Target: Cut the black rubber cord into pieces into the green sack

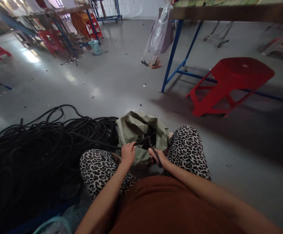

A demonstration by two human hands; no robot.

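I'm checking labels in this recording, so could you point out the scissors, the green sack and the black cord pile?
Scissors (157, 158): head view, on the dark handle.
Green sack (123, 130): head view, on the wall at picture left.
Black cord pile (56, 139): head view, on the tangled loops near its middle.

The coiled cord (90, 130) at the left of the frame is black. The sack (125, 131) in the middle is grey-green (its inside looks darker). The trousers (189, 149) carry a leopard pattern, dark on pale, and the shirt (166, 208) at the bottom is rust brown. The stool (244, 70) at the right is red, the floor (114, 74) grey.
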